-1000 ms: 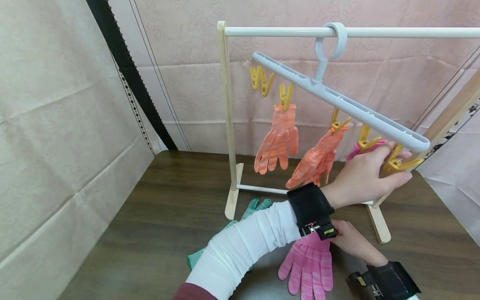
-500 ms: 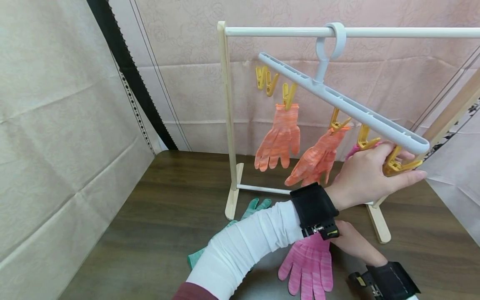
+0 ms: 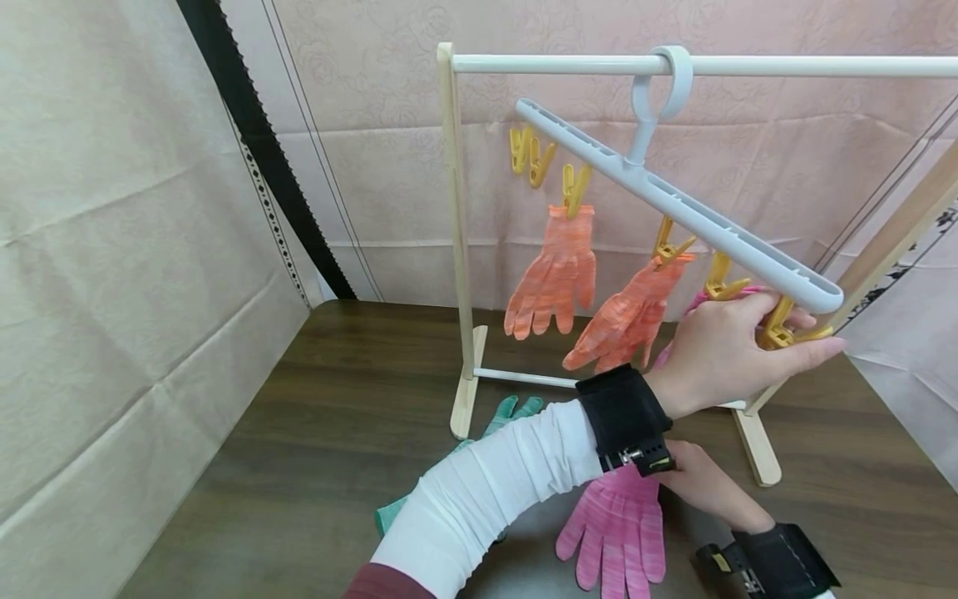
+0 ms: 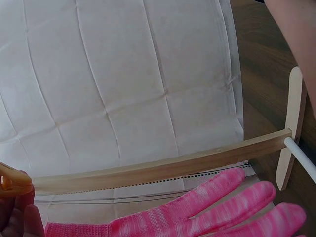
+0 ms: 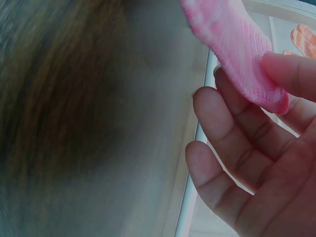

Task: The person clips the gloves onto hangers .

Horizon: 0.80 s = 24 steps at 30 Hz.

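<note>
My left hand [image 3: 722,349] is raised to the low right end of a pale blue hanger [image 3: 688,208]. It pinches the outermost yellow clothespin [image 3: 786,334], which shows at the lower left of the left wrist view. Partly behind this hand hangs a pink glove [image 4: 197,207], at the neighbouring clothespin [image 3: 722,283]. Lower down, my right hand [image 3: 703,478] pinches the cuff of a second pink glove [image 3: 617,528] between thumb and fingers, as the right wrist view shows. That glove's fingers point toward me. The left wrist hides part of its cuff in the head view.
Two orange gloves [image 3: 557,270] hang from clothespins mid-hanger; two more yellow clothespins [image 3: 519,151] dangle at its left end. The hanger hooks on a white rail [image 3: 554,65] with wooden posts [image 3: 454,208]. A green glove [image 3: 391,513] lies on the table, partly under my left forearm.
My left thumb has reached farther right past the outermost clothespin. The hanger has swung slightly, its right end shifting left in the last half second. The right hand has stayed put.
</note>
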### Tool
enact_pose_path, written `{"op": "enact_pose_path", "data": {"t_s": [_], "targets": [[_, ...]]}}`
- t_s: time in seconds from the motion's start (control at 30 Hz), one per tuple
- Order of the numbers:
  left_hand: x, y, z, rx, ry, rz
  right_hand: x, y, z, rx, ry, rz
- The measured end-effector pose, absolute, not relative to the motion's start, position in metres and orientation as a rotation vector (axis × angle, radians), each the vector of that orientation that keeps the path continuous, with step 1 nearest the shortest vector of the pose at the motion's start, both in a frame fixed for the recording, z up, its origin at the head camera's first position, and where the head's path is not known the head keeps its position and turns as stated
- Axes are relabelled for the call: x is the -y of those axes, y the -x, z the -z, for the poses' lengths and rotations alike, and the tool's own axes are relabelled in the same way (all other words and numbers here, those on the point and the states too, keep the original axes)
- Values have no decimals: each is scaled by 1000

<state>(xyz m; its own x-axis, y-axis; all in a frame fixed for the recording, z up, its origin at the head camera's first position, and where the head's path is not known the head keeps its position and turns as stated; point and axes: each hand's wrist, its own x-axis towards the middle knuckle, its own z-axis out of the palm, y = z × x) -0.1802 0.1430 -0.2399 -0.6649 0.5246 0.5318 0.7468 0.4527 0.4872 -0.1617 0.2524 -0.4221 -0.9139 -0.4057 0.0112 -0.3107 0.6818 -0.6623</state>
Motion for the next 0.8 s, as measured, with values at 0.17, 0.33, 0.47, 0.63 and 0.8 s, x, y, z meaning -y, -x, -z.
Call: {"op": "enact_pose_path", "data": {"t_s": [0.17,0.33,0.47,0.63,0.8], "targets": [[-139,187,248,2362,1102,1047,-253,163,422,-2739,593,1065],[-136,193,256,2358,1127,1083,-253,164,423,-2785,647,1048],[-134,196,259,2403,1128,1154,-253,164,422,-2815,697,1062],[-131,197,263,2431,1136,1178,-254,164,423,-2864,730,1107],[-129,199,266,2443,1117,1172,-255,165,421,-2910,759,1165]]}}
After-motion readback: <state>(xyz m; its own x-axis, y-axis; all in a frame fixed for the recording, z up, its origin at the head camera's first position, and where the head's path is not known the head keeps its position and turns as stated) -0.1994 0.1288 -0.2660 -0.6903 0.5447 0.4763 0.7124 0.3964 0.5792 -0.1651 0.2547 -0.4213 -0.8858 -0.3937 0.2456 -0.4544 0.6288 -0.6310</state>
